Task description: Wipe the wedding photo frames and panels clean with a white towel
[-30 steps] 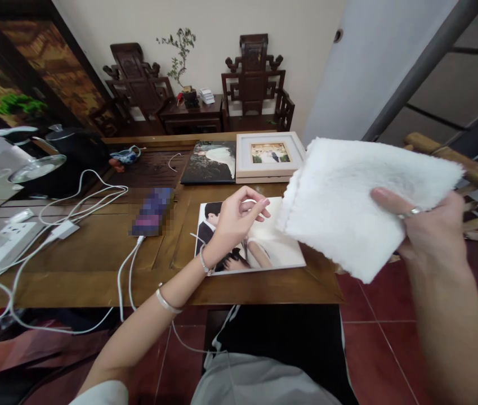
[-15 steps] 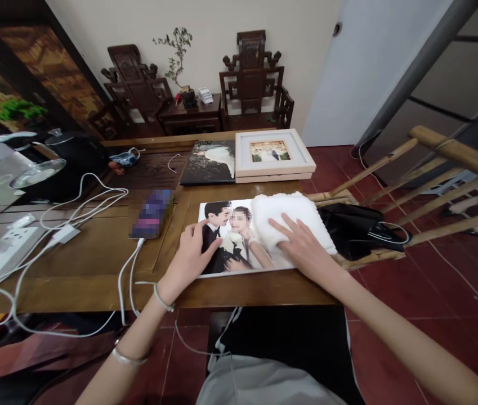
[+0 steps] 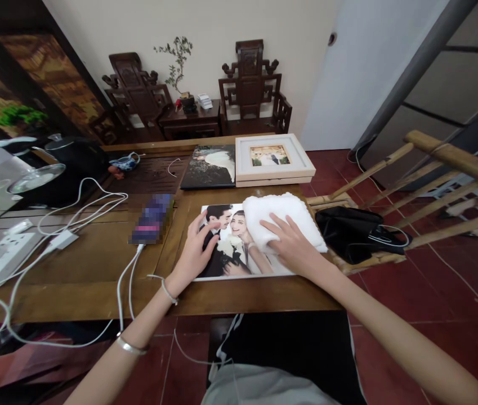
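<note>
A large photo print (image 3: 233,260) of a couple lies flat near the front edge of the wooden table. My left hand (image 3: 195,247) rests on its left edge with the fingers spread. A folded white towel (image 3: 302,216) covers the right part of the print. On top of the towel my right hand (image 3: 291,239) lies flat, fingers apart, pressing it down. The print's right side is hidden under the cloth.
Behind the print are a dark photo panel (image 3: 209,167) and a pale framed picture (image 3: 273,157). Left of it lie a phone (image 3: 152,219) with a cable and a white power strip (image 3: 4,256). A bamboo chair (image 3: 454,147) with a black bag (image 3: 348,230) stands at the right.
My right hand and the towel have shifted slightly left across the print. My left hand stays at the print's left edge.
</note>
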Available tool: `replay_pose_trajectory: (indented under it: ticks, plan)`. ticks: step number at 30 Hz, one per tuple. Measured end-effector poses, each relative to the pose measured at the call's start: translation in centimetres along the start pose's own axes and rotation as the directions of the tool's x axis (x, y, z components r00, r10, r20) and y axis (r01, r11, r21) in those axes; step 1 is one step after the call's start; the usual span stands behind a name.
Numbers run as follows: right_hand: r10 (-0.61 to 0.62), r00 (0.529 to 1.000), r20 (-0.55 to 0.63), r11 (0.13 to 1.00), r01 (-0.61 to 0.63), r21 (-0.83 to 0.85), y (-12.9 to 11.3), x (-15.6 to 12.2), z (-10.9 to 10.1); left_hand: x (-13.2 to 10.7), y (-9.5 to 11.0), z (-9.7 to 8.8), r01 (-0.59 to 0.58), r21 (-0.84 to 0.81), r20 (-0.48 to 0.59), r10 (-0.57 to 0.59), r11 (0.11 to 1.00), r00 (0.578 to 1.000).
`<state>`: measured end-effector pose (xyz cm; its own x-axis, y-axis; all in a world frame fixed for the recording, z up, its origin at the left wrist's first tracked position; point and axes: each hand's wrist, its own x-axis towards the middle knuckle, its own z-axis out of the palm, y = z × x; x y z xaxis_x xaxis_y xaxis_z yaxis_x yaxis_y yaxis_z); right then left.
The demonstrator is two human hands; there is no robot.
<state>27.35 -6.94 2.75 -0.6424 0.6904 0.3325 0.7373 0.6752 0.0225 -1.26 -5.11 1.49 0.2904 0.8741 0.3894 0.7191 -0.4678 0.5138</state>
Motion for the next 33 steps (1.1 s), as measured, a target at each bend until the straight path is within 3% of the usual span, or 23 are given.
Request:
replay_pose_trajectory:
  ticks: [7,11,14,18,22,25,29,33]
  plan:
    - [0.059,0.996,0.066,0.998,-0.061,0.035,3.2,2.6,0.4,1.7,-2.3,0.6,-0.051,-0.032,-0.012,0.051,0.998,0.999]
    - [0.118,0.988,0.097,0.992,-0.122,0.027,5.1,5.4,0.0,1.6,-2.5,0.9,-0.032,-0.065,-0.031,0.030,0.997,0.999]
    - [0.139,0.983,0.122,0.990,-0.141,0.012,5.2,6.1,-0.4,1.3,-2.5,1.1,-0.036,-0.088,-0.027,0.034,0.995,0.999]
    - [0.084,0.992,0.089,0.996,-0.085,0.003,2.9,2.9,-0.7,1.1,-2.4,1.2,-0.024,-0.104,-0.037,0.020,0.994,0.999]
    - [-0.030,0.999,0.026,0.999,0.029,0.030,-1.4,-2.8,-1.8,1.2,-2.2,1.2,-0.021,-0.103,-0.053,0.016,0.994,0.998]
    - [-0.050,0.998,-0.025,0.996,0.052,0.076,-4.5,-5.8,-3.1,1.3,-1.9,1.1,-0.019,-0.102,-0.067,0.012,0.995,0.998]
    - [-0.062,0.995,-0.074,0.992,0.070,0.109,-6.3,-7.0,-3.8,1.4,-1.7,1.0,-0.012,-0.107,-0.084,0.003,0.994,0.996]
    - [-0.074,0.996,-0.053,0.991,0.080,0.110,-4.5,-5.6,-3.2,2.0,-2.0,0.9,-0.027,-0.075,-0.069,0.022,0.997,0.997]
